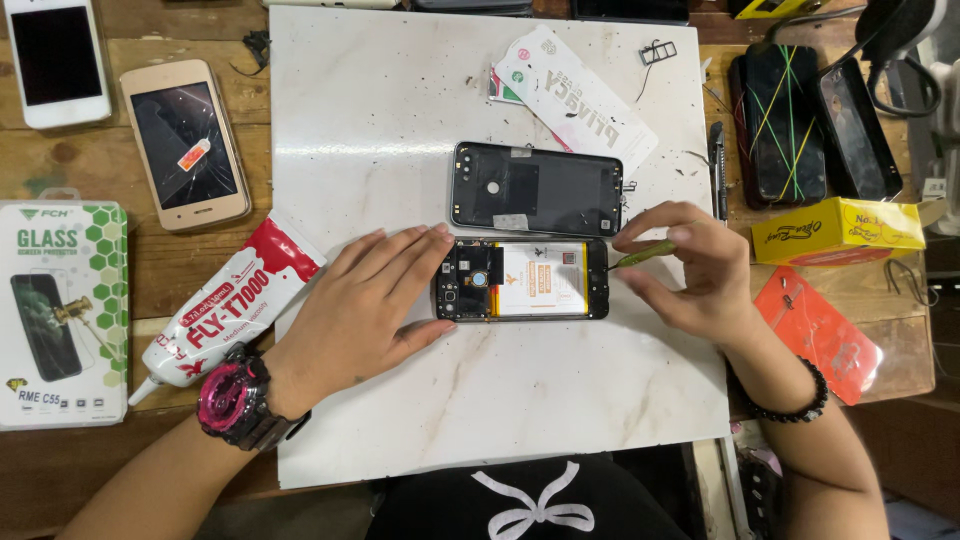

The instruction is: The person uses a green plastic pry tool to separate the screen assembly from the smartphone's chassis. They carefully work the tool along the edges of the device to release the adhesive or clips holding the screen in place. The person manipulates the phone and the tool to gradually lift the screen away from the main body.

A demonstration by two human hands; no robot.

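At centre frame, your left hand (pixel 365 305) lies flat on the white marble slab (pixel 400 150), its grip released, fingertips pressed against the left end of the opened phone (pixel 522 279). The phone rests face down, lengthwise across the slab, its white battery and dark circuit board exposed. Your right hand (pixel 690 270) has its grip pinched around a thin green-handled tool (pixel 640 253), with the tip meeting the phone's right end.

Just above the phone lies its detached black back cover (pixel 536 189), inside up, close by but apart. Further up, a white paper sleeve (pixel 575 100) with a red and green corner sits tilted near the slab's upper right.

At the slab's lower left edge, a white glue tube (pixel 225 305) with a red band and red lettering slants over the wooden bench (pixel 175 260). At far left sits a flat white box (pixel 62 310) with green hexagons and a phone picture. Above it are a gold phone with cracked glass (pixel 186 143) and a white phone (pixel 56 60) in the upper left corner.

At right, a small yellow box (pixel 835 232) lies above an orange-red packet (pixel 818 330). Two dark phones (pixel 805 120), one wrapped in coloured rubber bands, fill the upper right. You wear a pink and black watch (pixel 235 400) on your left wrist and a black bead bracelet (pixel 795 405) on your right.
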